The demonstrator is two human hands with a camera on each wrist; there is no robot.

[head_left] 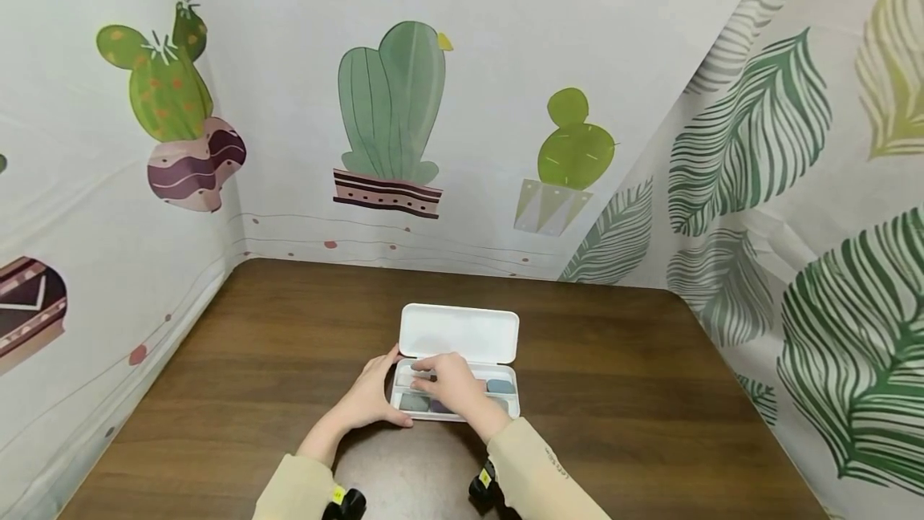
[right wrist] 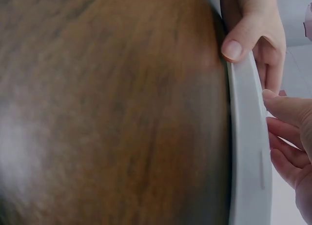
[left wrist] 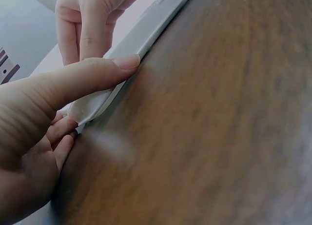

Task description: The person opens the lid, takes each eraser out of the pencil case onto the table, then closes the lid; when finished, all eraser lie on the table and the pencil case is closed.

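A white paint box [head_left: 459,334] lies on the table with its hinged lid raised behind it. Coloured blocks fill its compartments, among them a grey-green block [head_left: 415,402] and a blue block [head_left: 500,385]. My left hand [head_left: 370,394] grips the box's left end, thumb [left wrist: 109,71] on the front wall and fingers round the side. The right hand [head_left: 455,383] reaches over the front wall into the left compartments, thumb and fingertips spread a little apart. Whether those fingertips pinch a block I cannot tell. From the right wrist view, the front wall [right wrist: 251,152] hides part of the fingers.
The box rests on a brown wooden table [head_left: 621,392]. A white cloth backdrop [head_left: 289,87] printed with cacti and leaves stands along the back and both sides. Both wrists carry black camera mounts below beige sleeves [head_left: 545,476].
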